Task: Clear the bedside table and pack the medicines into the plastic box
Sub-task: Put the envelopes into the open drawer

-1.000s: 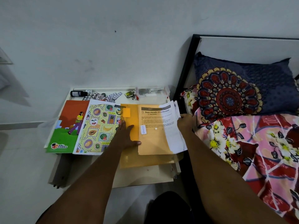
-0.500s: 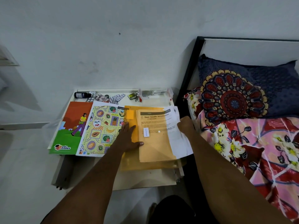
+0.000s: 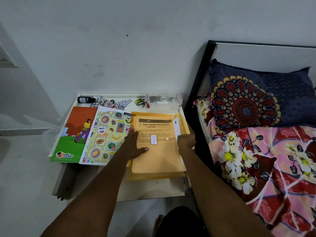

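Note:
The white bedside table [image 3: 147, 189] carries an orange folder [image 3: 159, 151] with printed sheets inside. My left hand [image 3: 135, 144] lies flat on the folder's left edge, fingers spread. My right hand [image 3: 186, 141] grips the folder's right edge with the white sheets. Along the table's back edge lie a dark medicine bottle [image 3: 85, 99], several blister strips [image 3: 118, 103], a small green sachet [image 3: 139, 101] and a clear plastic box [image 3: 162, 98].
Two booklets lie left of the folder: an orange-green one [image 3: 75, 134] and a fruit-patterned one [image 3: 107, 137]. The black bed frame [image 3: 200, 79] stands close on the right, with a patterned pillow [image 3: 248, 103] and floral sheet. A grey wall is behind.
My right hand has pushed the white sheets leftward under the orange cover, squaring the stack. My left hand stays pressed on the folder.

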Motion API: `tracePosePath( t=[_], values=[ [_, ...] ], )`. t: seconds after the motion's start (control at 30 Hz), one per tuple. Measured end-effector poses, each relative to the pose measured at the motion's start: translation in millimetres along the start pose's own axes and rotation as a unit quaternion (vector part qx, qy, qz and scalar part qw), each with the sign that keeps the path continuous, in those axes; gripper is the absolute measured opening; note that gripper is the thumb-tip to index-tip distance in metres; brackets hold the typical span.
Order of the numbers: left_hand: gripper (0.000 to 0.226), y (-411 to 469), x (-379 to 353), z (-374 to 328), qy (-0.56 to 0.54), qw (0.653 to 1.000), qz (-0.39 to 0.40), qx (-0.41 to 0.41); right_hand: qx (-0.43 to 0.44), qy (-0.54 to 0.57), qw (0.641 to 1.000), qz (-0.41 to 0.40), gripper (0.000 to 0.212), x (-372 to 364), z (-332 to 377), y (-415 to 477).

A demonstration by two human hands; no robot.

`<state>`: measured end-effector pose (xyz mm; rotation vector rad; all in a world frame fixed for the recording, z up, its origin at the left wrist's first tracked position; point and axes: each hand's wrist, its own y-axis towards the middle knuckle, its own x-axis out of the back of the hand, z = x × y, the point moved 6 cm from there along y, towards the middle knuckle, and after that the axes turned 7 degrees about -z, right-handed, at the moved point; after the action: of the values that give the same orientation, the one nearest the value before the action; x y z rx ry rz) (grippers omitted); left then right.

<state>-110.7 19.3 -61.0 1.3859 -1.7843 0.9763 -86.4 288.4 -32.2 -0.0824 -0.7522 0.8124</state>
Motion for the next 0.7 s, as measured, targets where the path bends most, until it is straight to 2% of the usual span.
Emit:
tracePosePath(
  t=[0.07, 0.13, 0.2, 0.27, 0.43, 0.53, 0.7],
  values=[
    [0.111, 1, 2, 1, -0.01, 1.0, 0.001, 0.003, -0.005, 0.011, 0.998, 0.057, 0.03, -5, -2, -1],
    [0.11, 0, 3, 2, -0.011, 1.0, 0.006, 0.0, 0.015, -0.009, 0.999, 0.03, 0.024, 1, 5, 1],
    [0.106, 0, 4, 3, -0.009, 1.0, 0.009, -0.001, 0.08, -0.019, 0.996, -0.033, 0.017, 7, 19, -3],
    [0.101, 0, 4, 3, -0.013, 1.0, 0.004, 0.003, 0.116, 0.011, 0.993, -0.032, 0.02, 3, 23, -8],
    [0.093, 0, 7, 5, -0.024, 1.0, 0.001, -0.001, 0.09, 0.051, 0.995, 0.005, 0.039, -15, 22, -11],
    [0.093, 1, 9, 7, -0.024, 1.0, 0.002, -0.004, 0.086, 0.069, 0.994, 0.0, 0.04, -13, 28, -5],
    [0.097, 2, 8, 9, -0.026, 1.0, -0.004, -0.009, 0.062, 0.089, 0.992, 0.064, 0.047, -24, 30, -1]
  ],
)
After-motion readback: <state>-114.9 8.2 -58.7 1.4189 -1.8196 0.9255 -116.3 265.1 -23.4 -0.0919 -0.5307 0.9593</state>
